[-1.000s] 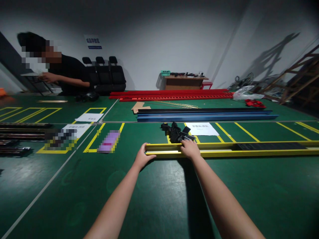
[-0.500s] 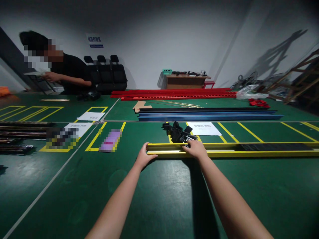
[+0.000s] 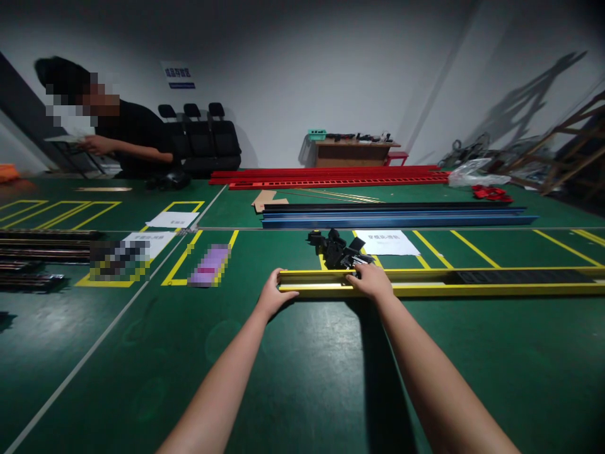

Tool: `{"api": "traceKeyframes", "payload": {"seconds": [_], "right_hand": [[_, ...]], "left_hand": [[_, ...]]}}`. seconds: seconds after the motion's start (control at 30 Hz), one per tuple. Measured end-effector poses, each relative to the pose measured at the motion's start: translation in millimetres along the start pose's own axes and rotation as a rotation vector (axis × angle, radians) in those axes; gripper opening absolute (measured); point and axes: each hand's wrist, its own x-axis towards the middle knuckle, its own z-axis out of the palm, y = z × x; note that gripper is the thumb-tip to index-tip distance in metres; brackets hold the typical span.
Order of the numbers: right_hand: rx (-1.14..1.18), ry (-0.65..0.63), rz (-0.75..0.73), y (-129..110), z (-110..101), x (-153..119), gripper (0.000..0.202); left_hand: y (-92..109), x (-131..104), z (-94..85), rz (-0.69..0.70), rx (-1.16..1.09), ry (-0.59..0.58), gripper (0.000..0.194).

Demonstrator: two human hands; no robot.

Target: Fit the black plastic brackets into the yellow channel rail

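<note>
A long yellow channel rail point(image 3: 425, 291) lies across the green table, its open side facing up. My left hand point(image 3: 273, 295) is wrapped round the rail's left end, thumb on the near wall and fingers at the far wall. Further right, my right hand point(image 3: 373, 281) reaches over the rail with its fingers closed down inside the channel. A small dark piece shows at those fingertips, too hidden to name. Black flat modules point(image 3: 520, 277) sit inside the rail to the right. Just beyond my right hand is a pile of black plastic parts point(image 3: 333, 248).
Blue rails point(image 3: 397, 221) and red rails point(image 3: 331, 178) lie farther back. White paper signs point(image 3: 387, 243) and a blurred purple item point(image 3: 208, 265) rest by yellow tape marks. Dark rails point(image 3: 47, 247) lie at left. A person point(image 3: 142, 132) in black is at the far left.
Both hands keep almost the same places on the rail. The whole view has shifted very slightly.
</note>
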Motion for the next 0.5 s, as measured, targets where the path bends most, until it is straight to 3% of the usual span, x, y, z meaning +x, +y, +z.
{"api": "traceKeyframes", "payload": {"seconds": [0.17, 0.4, 0.5], "right_hand": [[-0.026, -0.031, -0.003, -0.7, -0.3, 1.4, 0.038], [0.012, -0.007, 0.008, -0.2, 0.8, -0.2, 0.051], [0.001, -0.004, -0.005, 1.1, 1.4, 1.2, 0.046]], "left_hand": [[-0.3, -0.2, -0.2, 0.002, -0.008, -0.005, 0.074], [-6.1, 1.3, 0.4, 0.013, 0.004, -0.001, 0.075], [-5.5, 1.2, 0.1, 0.014, -0.002, -0.007, 0.075]]}}
